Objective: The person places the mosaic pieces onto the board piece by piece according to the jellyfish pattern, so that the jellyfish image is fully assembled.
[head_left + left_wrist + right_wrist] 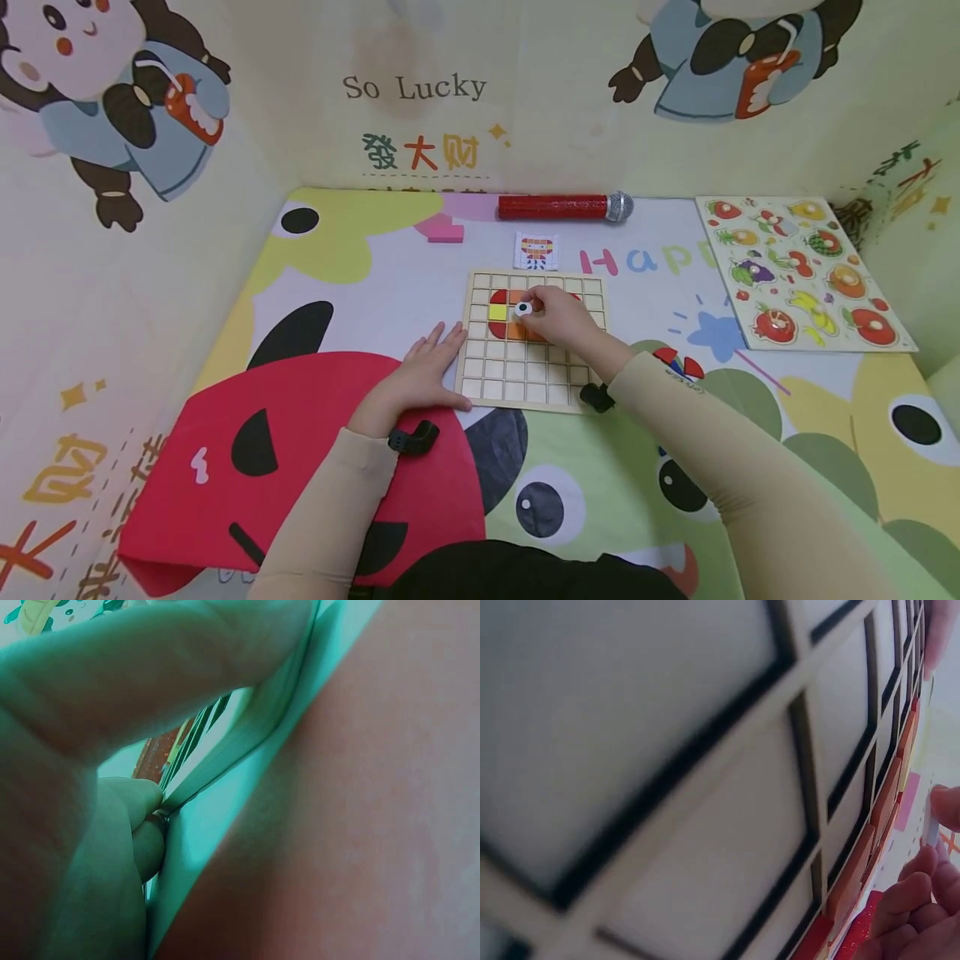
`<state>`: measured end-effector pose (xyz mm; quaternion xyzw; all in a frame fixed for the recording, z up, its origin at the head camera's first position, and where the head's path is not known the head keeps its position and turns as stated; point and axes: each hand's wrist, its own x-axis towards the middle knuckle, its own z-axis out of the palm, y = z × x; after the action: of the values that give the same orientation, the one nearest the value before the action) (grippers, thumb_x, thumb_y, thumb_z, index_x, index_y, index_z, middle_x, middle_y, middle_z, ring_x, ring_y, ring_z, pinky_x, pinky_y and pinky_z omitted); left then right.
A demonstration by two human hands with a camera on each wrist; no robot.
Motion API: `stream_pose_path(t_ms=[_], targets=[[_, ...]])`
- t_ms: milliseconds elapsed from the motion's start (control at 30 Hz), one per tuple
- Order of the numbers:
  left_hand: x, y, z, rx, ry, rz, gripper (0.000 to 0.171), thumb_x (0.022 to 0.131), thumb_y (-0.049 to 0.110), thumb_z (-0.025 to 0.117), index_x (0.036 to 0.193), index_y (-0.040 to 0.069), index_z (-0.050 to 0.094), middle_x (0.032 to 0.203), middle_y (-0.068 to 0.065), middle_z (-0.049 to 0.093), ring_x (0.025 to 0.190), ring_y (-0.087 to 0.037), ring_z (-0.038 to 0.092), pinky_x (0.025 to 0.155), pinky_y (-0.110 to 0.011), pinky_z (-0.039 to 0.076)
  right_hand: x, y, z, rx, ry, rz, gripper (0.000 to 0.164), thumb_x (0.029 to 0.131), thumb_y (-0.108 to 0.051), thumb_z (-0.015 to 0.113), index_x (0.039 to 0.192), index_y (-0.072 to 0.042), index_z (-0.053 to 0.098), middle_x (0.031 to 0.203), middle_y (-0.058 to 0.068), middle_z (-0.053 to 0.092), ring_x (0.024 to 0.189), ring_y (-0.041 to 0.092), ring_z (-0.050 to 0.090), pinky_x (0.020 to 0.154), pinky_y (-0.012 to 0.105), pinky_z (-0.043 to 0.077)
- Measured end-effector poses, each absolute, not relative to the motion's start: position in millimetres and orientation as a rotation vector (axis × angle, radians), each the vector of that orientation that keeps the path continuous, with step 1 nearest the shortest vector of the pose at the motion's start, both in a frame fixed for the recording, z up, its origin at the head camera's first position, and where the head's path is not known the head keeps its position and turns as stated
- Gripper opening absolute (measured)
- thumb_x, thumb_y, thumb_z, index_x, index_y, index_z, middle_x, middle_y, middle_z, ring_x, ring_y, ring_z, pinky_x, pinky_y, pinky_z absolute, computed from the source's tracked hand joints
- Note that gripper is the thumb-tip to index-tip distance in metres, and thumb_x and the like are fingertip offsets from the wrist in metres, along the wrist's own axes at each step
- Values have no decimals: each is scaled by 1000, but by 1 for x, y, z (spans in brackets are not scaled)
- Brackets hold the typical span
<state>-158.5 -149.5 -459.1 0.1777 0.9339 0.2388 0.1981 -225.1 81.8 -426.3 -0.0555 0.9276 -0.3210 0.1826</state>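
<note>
A wooden grid board point(517, 370) lies flat, with red, orange and yellow tiles set in its upper cells, one of them a yellow tile point(497, 312). Above those cells my right hand point(558, 317) pinches a small white tile with a black dot point(523, 308) between thumb and finger. In the right wrist view the same tile point(931, 825) appears edge-on, off the board's surface. My left hand point(427, 372) rests beside the board's left edge, fingers spread, fingertips and thumb touching its side. The left wrist view shows the thumb point(187, 652) along the board's edge.
A small pattern card point(536, 251) lies just behind the board. Farther back are a red microphone point(555, 207) and a pink block point(446, 234). A fruit picture board point(810, 275) is at the right. Red, white and blue pieces point(678, 364) sit by the right forearm.
</note>
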Motion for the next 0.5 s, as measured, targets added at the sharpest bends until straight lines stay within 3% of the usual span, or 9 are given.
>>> stream_pose_path(t_ms=[367,500], targets=[[-159,-147,-461,480,2617,660,114,59,44,80,147,22,11,154,4,9,141,-21,-4,113,-48,7,-231,77,-431,-240,2676,-650,30,84,-32,61,110,-18,58,89,2,57,79,19,49,66,29,39],[-160,-147,-461,488,2621,664,114,58,43,80,147,21,12,154,3,10,141,-22,-3,113,-49,8,-231,75,-431,-224,2704,-637,31,83,-33,61,110,-17,59,90,1,58,81,19,50,69,30,41]])
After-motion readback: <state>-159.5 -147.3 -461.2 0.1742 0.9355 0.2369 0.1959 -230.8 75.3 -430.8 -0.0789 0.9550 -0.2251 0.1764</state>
